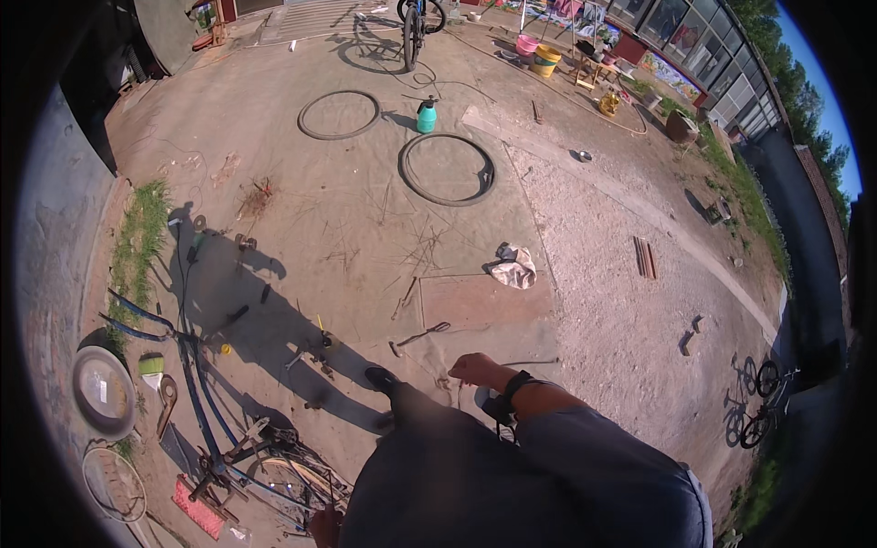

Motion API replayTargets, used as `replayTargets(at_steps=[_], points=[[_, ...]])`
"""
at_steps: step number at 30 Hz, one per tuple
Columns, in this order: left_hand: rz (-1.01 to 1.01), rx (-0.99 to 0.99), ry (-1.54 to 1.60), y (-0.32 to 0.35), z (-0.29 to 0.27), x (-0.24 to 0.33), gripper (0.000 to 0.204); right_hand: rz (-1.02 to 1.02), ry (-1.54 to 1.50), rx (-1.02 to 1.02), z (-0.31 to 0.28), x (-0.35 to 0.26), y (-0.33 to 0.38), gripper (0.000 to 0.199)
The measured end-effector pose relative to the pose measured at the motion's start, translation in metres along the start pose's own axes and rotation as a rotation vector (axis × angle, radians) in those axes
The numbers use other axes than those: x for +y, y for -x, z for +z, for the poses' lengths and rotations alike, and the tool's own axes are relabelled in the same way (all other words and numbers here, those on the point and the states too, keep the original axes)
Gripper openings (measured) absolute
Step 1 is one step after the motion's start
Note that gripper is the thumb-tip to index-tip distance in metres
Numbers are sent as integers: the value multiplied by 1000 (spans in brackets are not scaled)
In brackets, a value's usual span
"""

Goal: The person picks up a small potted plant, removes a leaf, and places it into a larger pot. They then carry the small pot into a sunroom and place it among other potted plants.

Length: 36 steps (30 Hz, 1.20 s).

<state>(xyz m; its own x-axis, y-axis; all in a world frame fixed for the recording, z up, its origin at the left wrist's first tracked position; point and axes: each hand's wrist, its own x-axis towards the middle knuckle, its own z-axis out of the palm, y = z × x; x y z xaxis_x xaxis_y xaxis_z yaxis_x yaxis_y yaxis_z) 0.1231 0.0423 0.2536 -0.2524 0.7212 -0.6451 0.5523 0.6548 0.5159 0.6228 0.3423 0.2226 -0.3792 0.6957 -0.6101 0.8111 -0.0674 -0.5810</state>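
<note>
My right hand [475, 368] hangs out front, fingers loosely curled, holding nothing, black strap on the wrist. My left hand [324, 527] is low at my side, mostly hidden by my leg; can't tell if it's open or closed. It's right next to the upturned bike [239, 447]. Spanner [422, 334] lies on the ground just ahead of the right hand. Rag [514, 266] further ahead. Two tyres [446, 170] and a green sprayer [427, 116] well beyond.
</note>
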Motion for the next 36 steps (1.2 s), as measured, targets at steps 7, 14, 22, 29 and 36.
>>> replayTargets(at_steps=[7,14,22,29,36], points=[[-311,-8,326,23,-9,92,28,187,-49,-107,24,66,-5,41],[-371,45,370,-1,-14,106,30,325,-444,-57,-16,-11,-58,45],[-314,-62,193,-105,-57,209,31,403,-610,8,-83,-18,-100,30],[-161,-97,-15,-191,-88,303,43,311,-501,222,-88,70,-84,18],[25,-172,-77,-331,-103,323,33,577,-888,422,-95,83,-56,29]])
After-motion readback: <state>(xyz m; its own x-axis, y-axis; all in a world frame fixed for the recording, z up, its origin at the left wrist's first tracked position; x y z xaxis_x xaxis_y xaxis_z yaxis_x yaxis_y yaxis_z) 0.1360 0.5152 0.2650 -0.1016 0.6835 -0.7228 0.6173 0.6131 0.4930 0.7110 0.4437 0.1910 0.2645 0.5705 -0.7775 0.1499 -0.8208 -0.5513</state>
